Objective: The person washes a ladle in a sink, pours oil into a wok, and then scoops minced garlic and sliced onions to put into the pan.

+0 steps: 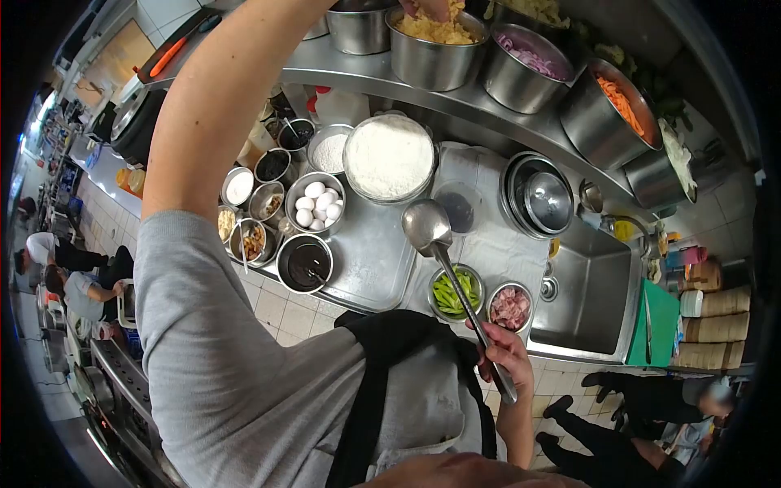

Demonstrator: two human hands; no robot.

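Observation:
My right hand [506, 359] is closed around the handle of a large steel ladle [426, 228]. The ladle's bowl is over the counter, above a clear container of dark liquid [455, 205]. My left arm [215, 106] stretches up past the top edge. At the rim of the frame, my left hand [427, 8] reaches into a steel pot [435, 65] of shredded yellow food [431, 29]; its fingertips are hidden. Below the ladle stand a bowl of cut green vegetable [456, 291] and a bowl of raw meat pieces [510, 307].
On the shelf are pots of sliced purple onion [533, 61] and carrot strips [622, 110]. White powder [389, 157], eggs [317, 203] and dark sauce [309, 262] stand on the counter. A sink [590, 301] and green board [651, 321] lie right. Other people [634, 415] are nearby.

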